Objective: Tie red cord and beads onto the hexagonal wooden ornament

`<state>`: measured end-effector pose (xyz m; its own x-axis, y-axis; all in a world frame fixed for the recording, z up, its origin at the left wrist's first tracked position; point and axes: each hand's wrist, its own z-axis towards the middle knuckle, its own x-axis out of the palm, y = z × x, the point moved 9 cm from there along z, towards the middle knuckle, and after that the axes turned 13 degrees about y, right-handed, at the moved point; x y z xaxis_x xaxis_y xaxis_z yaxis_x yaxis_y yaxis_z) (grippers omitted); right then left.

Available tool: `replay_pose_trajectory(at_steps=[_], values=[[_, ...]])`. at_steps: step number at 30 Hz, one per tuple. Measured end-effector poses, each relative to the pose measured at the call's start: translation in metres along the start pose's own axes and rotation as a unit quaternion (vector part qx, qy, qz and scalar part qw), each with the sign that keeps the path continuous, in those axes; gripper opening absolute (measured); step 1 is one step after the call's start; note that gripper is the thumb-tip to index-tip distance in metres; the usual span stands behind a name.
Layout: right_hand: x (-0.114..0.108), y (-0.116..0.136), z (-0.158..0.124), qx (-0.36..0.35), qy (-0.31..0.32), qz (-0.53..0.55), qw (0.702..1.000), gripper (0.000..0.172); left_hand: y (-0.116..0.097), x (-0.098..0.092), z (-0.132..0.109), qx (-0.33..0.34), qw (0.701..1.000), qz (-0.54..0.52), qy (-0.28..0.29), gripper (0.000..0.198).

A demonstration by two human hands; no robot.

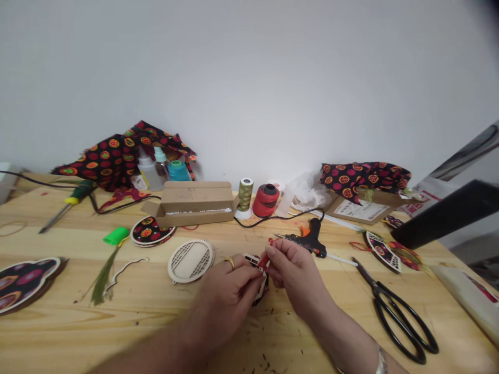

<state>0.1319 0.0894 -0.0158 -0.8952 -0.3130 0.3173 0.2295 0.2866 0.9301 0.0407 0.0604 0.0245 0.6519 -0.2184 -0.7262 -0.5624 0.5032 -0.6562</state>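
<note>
Fingers of my left hand (pixel 230 288): curled tight around the small piece (pixel 252 258), a white and dark bit that shows only above my knuckles; a gold ring (pixel 231 262) sits on one finger.
Fingers of my right hand (pixel 293 272): thumb and forefinger pinched on the red cord (pixel 265 258), right against the small piece.
Where the small piece is: between my two hands, just above the desk (pixel 156 317), near its front middle.
Just left of my hands: a round wooden lattice disc (pixel 191 259) lying flat.
Just behind my right hand: a black glue gun (pixel 310 240), its cable running back toward the wall.
Right of me: black scissors (pixel 393 306) lying shut, well apart from my hands; beyond them a fan-shaped patterned piece (pixel 384 251).
Back middle: an open cardboard box (pixel 193 202), with a gold spool (pixel 245 193) and a red spool (pixel 266 200) just beside it.
Back left: patterned fabric (pixel 113 156) heaped against the wall, bottles (pixel 150 171) in front of it, and a screwdriver (pixel 74 200) further left.
Back right: more of the same fabric on a flat carton (pixel 360 210).
Left front: a green cap (pixel 116 236) and a fabric-covered disc (pixel 150 231).
</note>
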Motion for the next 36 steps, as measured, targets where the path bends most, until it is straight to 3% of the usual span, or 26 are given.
replay_pose_trajectory(at_steps=[8, 15, 17, 21, 24, 28, 32, 36], values=[[0.004, 0.000, 0.000, 0.001, 0.019, 0.015, 1.000, 0.024, -0.001, -0.001, -0.004, 0.010, 0.999, 0.028, -0.026, 0.019], [0.005, 0.003, 0.001, -0.014, 0.031, 0.018, 0.999, 0.023, -0.003, 0.000, -0.003, 0.006, 1.000, 0.017, -0.003, 0.019], [0.002, 0.005, 0.001, -0.018, 0.024, 0.006, 1.000, 0.023, -0.006, -0.008, -0.005, 0.005, 1.000, 0.001, -0.023, 0.016], [-0.002, 0.011, 0.000, -0.025, 0.008, -0.047, 0.999, 0.022, 0.004, -0.031, -0.012, -0.030, 0.989, -0.073, -0.123, 0.010], [-0.003, 0.015, -0.002, -0.042, -0.003, -0.114, 0.993, 0.019, 0.017, -0.032, -0.014, -0.038, 0.970, -0.182, -0.155, 0.015], [0.000, 0.017, -0.003, -0.055, 0.000, -0.186, 0.981, 0.017, 0.024, -0.012, -0.005, -0.050, 0.938, -0.333, -0.083, 0.031], [0.003, 0.019, -0.005, -0.054, 0.003, -0.209, 0.976, 0.015, 0.023, 0.017, 0.001, -0.093, 0.877, -0.471, 0.031, 0.041], [0.004, 0.022, -0.006, -0.061, 0.004, -0.231, 0.971, 0.013, 0.028, 0.021, 0.001, -0.126, 0.878, -0.459, 0.040, 0.034]])
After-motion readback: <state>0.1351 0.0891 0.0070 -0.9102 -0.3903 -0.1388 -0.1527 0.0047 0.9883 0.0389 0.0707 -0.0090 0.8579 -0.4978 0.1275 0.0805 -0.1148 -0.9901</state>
